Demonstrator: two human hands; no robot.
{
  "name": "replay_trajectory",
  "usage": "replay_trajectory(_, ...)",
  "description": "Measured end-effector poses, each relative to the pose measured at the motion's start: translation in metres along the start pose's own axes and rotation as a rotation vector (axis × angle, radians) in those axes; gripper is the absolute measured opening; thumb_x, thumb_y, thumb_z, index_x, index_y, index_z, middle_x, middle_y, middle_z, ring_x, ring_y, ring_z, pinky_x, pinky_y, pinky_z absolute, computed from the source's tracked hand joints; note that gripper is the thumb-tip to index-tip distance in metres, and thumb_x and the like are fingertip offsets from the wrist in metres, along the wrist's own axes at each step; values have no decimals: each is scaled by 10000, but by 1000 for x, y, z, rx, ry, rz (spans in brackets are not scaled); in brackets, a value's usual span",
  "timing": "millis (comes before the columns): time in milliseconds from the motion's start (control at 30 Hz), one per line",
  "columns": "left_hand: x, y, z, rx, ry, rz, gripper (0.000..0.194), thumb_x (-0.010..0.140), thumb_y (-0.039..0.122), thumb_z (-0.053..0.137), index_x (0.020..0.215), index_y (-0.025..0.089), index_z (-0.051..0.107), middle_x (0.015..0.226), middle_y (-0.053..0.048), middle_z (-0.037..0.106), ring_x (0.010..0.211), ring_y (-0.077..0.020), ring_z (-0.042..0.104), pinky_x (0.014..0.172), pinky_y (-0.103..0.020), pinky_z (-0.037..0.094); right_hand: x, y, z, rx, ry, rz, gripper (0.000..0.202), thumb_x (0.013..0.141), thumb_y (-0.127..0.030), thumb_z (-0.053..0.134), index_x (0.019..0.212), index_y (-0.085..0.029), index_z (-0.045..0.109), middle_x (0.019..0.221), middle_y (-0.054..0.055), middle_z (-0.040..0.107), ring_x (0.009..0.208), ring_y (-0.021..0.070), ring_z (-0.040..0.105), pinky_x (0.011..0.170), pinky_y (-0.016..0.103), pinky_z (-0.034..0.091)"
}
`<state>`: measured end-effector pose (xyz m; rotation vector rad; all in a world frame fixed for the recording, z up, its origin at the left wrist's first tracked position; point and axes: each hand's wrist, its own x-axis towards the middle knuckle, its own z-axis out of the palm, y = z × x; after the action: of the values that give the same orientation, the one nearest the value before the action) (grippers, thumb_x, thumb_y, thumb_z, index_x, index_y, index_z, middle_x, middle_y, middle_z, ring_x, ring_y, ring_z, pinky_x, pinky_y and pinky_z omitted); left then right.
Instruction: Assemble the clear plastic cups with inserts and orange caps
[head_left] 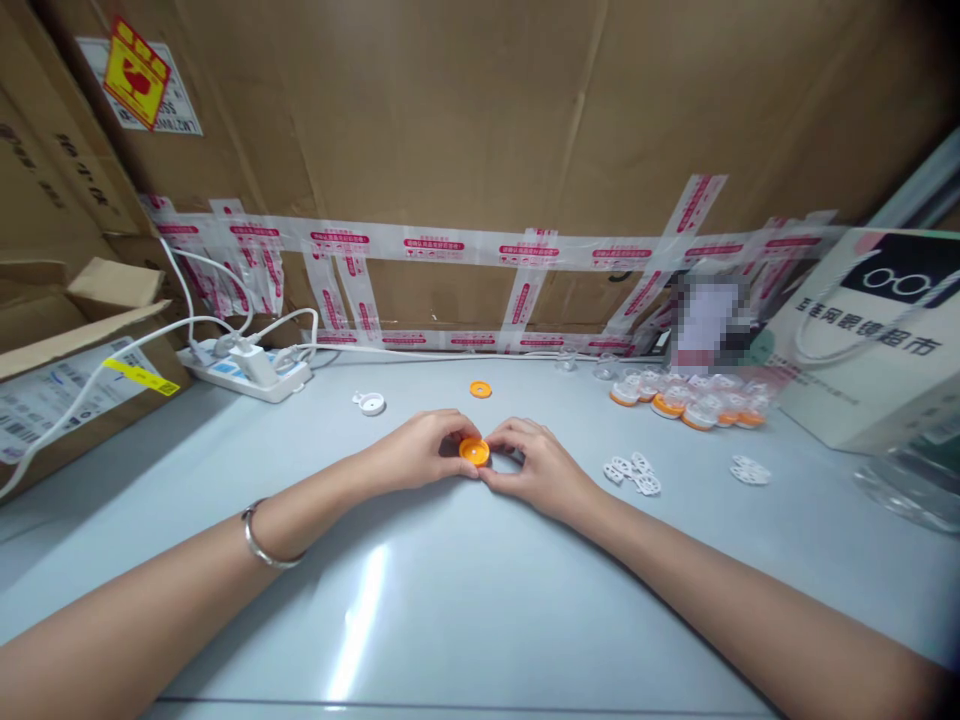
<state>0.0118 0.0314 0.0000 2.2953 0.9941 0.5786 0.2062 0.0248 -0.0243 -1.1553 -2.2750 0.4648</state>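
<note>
Between my two hands is a small round orange plastic piece with a raised rim and a light spot at its centre, the orange cup (pixel 474 453). My left hand (pixel 431 447) pinches it from the left with thumb and fingers. From the right, the fingers and thumb of my right hand (pixel 534 460) close on its other side. Just beyond lies a flat orange ring (pixel 480 389) on the table. A white round cap with a small tab (pixel 370 403) rests farther left, apart from my hands.
White spoked discs (pixel 632 473) and another small stack of them (pixel 751 471) lie to the right. Several orange-and-clear round pieces (pixel 694 402) are grouped behind. A power strip (pixel 251 372), an open carton (pixel 82 370) and a paper bag (pixel 862 340) flank the table (pixel 465 610); a large cardboard box (pixel 450 120) stands behind.
</note>
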Motion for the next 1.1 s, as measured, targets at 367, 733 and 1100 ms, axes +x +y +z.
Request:
replay_trajectory(367,-5,0,6,57,91,-8,191,737,263,570,907,176,560,870,-43,597,763,-160,552,707,-270,439,-10,8,-72,-93,0,19,372,751,-385,625,1103,-269,591,1101,59,610,975,218,569,844,365,449)
replay_trajectory(733,-5,-2,11,19,97,-14,219,726,242,538,938,187,524,907,-46,583,789,-168,548,732,-297,452,-120,129,-176,-285,176,698,243,618,-367,723,810,-223,686,948,146,666,693,199,625,654,330,454)
replay_trajectory(1100,-7,-3,9,20,96,-18,266,750,262,551,1002,187,514,941,-46,567,822,-164,545,762,-296,450,-125,117,-136,-497,290,492,27,638,-302,651,624,-282,662,819,72,662,636,200,614,607,331,445)
